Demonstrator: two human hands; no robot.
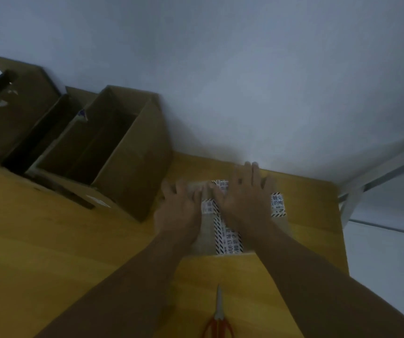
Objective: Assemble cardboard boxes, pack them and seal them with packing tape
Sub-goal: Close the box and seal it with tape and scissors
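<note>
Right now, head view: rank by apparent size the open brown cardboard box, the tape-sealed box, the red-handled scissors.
1. open brown cardboard box
2. tape-sealed cardboard box, partly covered
3. red-handled scissors, partly cropped

both arms stretched forward, bare forearms coming in from the bottom corners. left hand (177, 211) and right hand (243, 198) lie palm-down side by side, fingers straight and slightly spread, pointing away, thumbs nearly touching.
</note>
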